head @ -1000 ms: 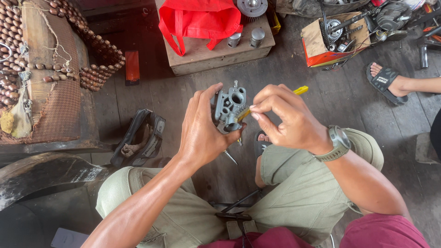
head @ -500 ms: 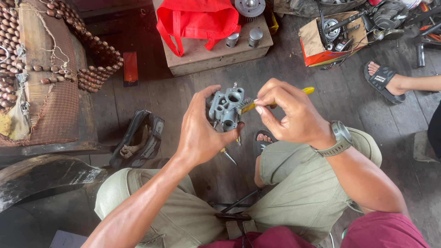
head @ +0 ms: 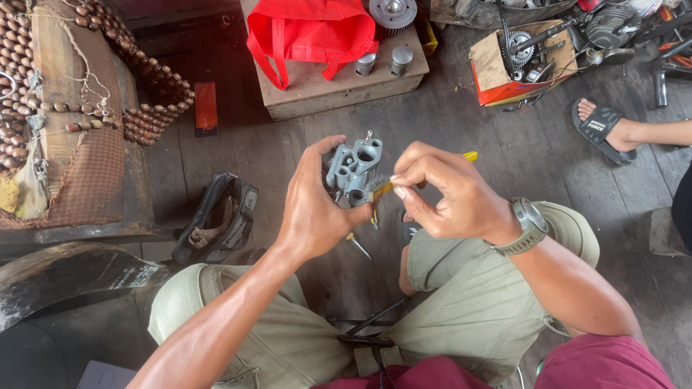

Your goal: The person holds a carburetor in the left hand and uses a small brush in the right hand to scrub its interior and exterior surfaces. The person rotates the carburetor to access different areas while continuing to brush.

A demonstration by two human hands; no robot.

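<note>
My left hand (head: 311,209) grips a grey cast-metal engine part (head: 353,169) with several round bores, held up over my knees. My right hand (head: 447,194), with a watch on its wrist, pinches a small brush with a yellow handle (head: 470,155). The brush's bristles (head: 377,187) touch the lower face of the metal part. Below my hands lies a thin screwdriver (head: 358,246) on the wooden floor.
A wooden box (head: 339,90) ahead carries a red bag (head: 306,32) and two metal cylinders (head: 382,63). At the far right stand a cardboard box of engine parts (head: 519,65) and another person's sandalled foot (head: 609,126). A black sandal (head: 220,216) and a beaded seat cover (head: 79,86) lie left.
The metal part has turned slightly in my left hand, and my right hand has shifted the brush along its lower face.
</note>
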